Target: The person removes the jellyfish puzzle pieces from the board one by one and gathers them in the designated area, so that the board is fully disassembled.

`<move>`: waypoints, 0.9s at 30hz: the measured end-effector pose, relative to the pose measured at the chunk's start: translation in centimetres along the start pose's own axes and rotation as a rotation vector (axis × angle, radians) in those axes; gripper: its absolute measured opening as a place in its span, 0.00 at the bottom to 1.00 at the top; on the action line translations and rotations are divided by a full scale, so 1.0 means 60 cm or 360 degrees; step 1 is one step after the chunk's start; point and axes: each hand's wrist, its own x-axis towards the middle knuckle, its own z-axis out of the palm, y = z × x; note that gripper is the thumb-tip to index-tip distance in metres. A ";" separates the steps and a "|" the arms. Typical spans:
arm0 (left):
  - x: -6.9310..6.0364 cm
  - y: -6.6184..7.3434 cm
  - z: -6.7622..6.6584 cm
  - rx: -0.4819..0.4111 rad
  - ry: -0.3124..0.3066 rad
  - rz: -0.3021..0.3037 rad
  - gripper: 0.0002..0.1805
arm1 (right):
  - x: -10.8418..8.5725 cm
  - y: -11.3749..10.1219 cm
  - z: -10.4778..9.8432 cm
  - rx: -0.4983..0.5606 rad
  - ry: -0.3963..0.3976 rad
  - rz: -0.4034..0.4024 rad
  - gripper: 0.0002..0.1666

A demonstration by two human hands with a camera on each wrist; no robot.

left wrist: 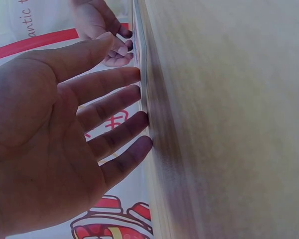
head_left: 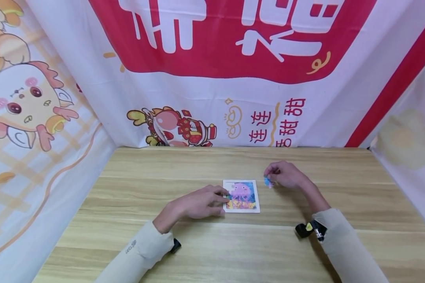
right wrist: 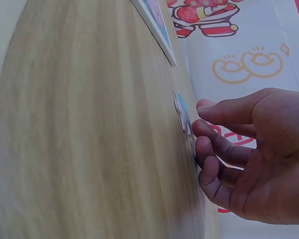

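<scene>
On the pale wood-grain bench (head_left: 212, 247), a square pink-jellyfish picture puzzle with a white border (head_left: 246, 196) is touched along its left edge by the left hand (head_left: 202, 202), whose fingers are spread. Near the puzzle's right side, a small, flat, blue-and-pink puzzle piece (head_left: 268, 182) is met by the curled fingertips of the right hand (head_left: 287, 174); whether it is pinched or merely touched cannot be told.

If only its rim is caught, the piece could be skidded along the bench or flipped face down, since little edge is offered by something so thin. If it is lifted with too light a pinch, it could be dropped. A pale patch, seemingly unfilled, is seen at the picture's upper left; access to it could be hampered by the left fingers nearby. Should too much sideways pressure be applied there, the puzzle could be pushed askew and loosely seated parts dislodged.
</scene>
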 end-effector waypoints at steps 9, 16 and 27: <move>0.001 0.001 0.002 -0.0011 -0.0009 -0.0018 0.27 | -0.002 -0.021 0.015 0.0025 0.0029 -0.0071 0.11; 0.000 0.004 0.000 0.0006 0.0003 -0.0006 0.27 | 0.004 -0.038 0.028 0.0050 -0.0003 -0.0114 0.12; 0.010 0.002 0.001 0.0115 0.0028 0.0025 0.26 | 0.011 -0.071 0.048 -0.0011 -0.0085 -0.0202 0.11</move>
